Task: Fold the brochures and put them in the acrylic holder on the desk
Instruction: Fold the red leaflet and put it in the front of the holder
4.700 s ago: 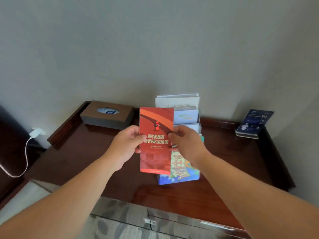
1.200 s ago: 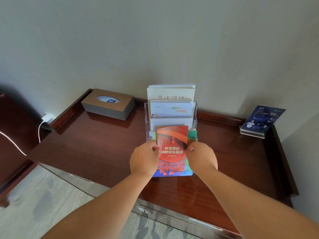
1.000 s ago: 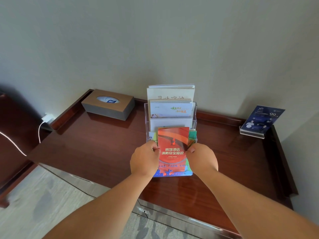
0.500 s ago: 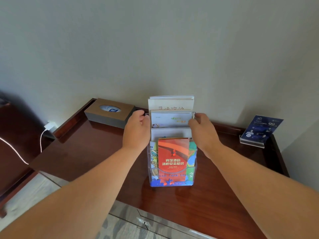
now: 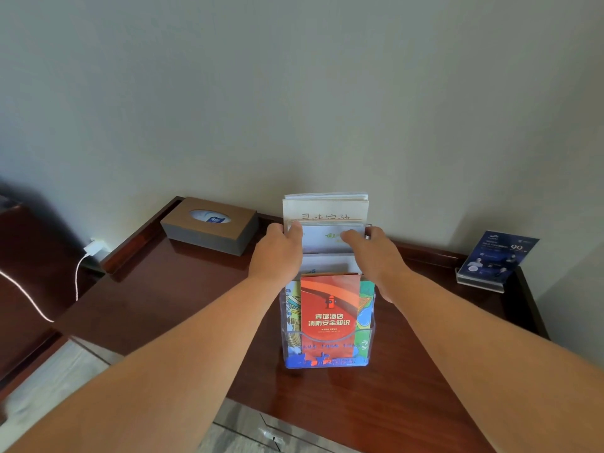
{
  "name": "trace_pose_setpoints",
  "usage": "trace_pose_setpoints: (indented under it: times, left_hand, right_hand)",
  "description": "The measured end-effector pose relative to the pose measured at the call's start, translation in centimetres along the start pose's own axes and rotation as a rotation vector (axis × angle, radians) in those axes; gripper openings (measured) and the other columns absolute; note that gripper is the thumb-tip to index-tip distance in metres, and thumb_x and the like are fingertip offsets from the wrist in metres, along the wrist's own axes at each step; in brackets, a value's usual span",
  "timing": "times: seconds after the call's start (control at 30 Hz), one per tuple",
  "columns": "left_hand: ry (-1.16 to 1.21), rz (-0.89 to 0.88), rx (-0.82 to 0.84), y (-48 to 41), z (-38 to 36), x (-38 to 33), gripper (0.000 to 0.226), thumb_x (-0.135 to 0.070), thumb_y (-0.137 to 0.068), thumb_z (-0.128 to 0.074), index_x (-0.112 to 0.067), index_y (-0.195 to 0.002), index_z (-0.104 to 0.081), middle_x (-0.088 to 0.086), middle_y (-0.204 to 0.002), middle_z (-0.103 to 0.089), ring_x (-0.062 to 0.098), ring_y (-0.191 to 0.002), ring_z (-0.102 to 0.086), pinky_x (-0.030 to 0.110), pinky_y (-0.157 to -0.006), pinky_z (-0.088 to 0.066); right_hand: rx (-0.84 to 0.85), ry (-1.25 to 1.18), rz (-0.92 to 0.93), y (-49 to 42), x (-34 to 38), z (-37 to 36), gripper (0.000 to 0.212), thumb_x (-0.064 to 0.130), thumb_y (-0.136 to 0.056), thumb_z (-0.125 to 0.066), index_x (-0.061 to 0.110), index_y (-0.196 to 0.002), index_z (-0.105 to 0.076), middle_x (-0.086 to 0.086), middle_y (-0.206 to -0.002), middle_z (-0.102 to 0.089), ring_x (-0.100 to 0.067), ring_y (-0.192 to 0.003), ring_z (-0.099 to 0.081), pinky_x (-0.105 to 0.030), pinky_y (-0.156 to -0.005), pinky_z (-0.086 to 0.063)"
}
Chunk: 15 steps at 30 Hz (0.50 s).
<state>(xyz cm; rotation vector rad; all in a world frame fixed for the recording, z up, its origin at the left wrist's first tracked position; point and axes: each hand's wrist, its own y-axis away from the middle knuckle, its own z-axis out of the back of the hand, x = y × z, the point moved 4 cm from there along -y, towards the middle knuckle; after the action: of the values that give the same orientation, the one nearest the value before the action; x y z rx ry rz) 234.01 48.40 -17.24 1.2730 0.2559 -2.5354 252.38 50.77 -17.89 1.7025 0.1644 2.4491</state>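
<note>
I found the folded red brochure with yellow Chinese lettering standing upright in the front pocket of the clear tiered acrylic holder, in front of a colourful illustrated leaflet that showed at both its sides. The holder stood on the dark red-brown wooden desk, near the wall. Behind the red brochure, white leaflets filled the higher tiers.

My left hand was at the left side of the holder's upper tiers, thumb over the front of a white leaflet with green lettering, fingers behind the holder's edge. My right hand gripped the right side likewise, thumb on the same leaflet. I could not tell whether either hand pinched the leaflet alone or the holder's wall too.

A brown tissue box sat at the desk's back left; a dark blue card in a clear stand stood at the right.
</note>
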Motion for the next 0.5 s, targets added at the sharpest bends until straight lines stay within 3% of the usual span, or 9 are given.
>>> trace_pose_setpoints:
  times: [0.2,0.37,0.5]
  left_hand:
    - [-0.032,0.019,0.008,0.16,-0.02,-0.14,0.047,-0.051,-0.100,-0.036,-0.007,-0.106,-0.051,0.004,-0.087,-0.056,0.019,-0.072,-0.053,0.031,-0.055,-0.033]
    - [-0.023,0.047,0.014,-0.01,-0.29,-0.25,0.047,-0.051,-0.098,-0.040,-0.007,-0.110,-0.052,0.006,-0.096,-0.060,0.021,-0.079,-0.057,0.030,-0.056,-0.036]
    - [-0.075,0.026,0.014,-0.08,-0.28,0.03,0.052,-0.050,-0.099,-0.038,-0.002,-0.107,-0.058,0.006,-0.087,-0.060,0.019,-0.071,-0.055,0.028,-0.052,-0.033]
  right_hand:
    - [0.016,0.069,0.004,-0.32,0.06,0.26,0.049,0.044,-0.086,-0.057,0.018,-0.127,-0.048,0.004,-0.110,-0.059,-0.015,-0.089,-0.058,-0.039,-0.079,-0.051]
    - [0.022,0.062,-0.006,-0.16,0.15,0.20,0.050,0.042,-0.087,-0.057,0.018,-0.130,-0.046,0.001,-0.118,-0.059,-0.018,-0.096,-0.058,-0.035,-0.074,-0.048]
    - [-0.007,0.068,-0.005,0.10,0.02,0.41,0.043,0.042,-0.088,-0.056,0.019,-0.124,-0.052,0.002,-0.112,-0.061,-0.019,-0.095,-0.060,-0.041,-0.084,-0.053]
